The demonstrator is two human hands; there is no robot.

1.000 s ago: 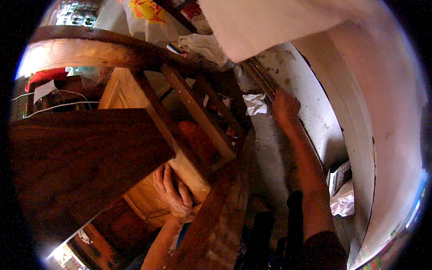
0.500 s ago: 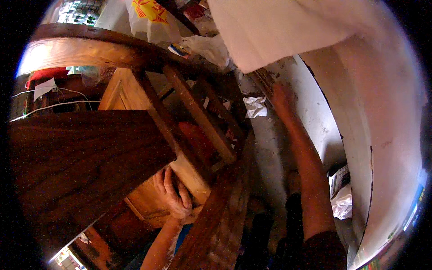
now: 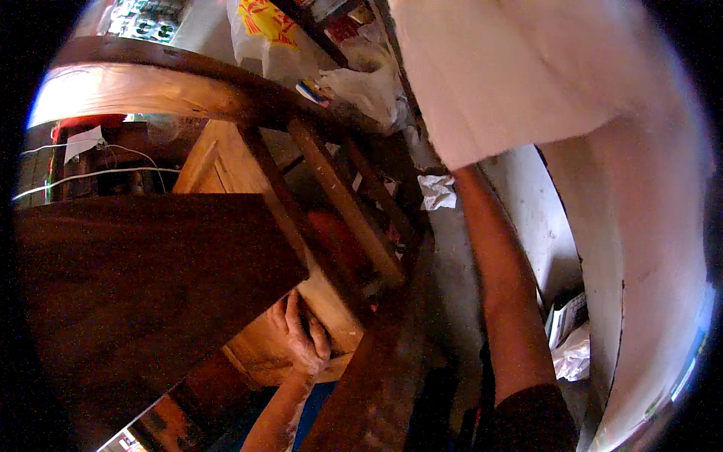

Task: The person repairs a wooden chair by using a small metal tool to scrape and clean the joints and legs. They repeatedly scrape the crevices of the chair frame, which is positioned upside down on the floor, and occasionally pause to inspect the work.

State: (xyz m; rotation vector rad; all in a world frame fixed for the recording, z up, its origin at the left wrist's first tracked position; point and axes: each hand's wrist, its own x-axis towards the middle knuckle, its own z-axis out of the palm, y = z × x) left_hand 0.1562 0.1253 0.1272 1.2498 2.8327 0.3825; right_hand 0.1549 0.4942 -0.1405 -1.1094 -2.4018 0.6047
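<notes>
The left hand rests on a light-brown wooden panel, its fingers slightly bent and close together; whether they grip cannot be determined. A dark wooden board partly overlaps the panel, near dark wooden slats. The right forearm extends forward; a pale sheet conceals the right hand, so its finger state cannot be determined. Crumpled white paper lies beside the forearm.

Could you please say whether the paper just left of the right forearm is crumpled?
Crumpled: the white paper shows creases and an uneven outline.
</notes>
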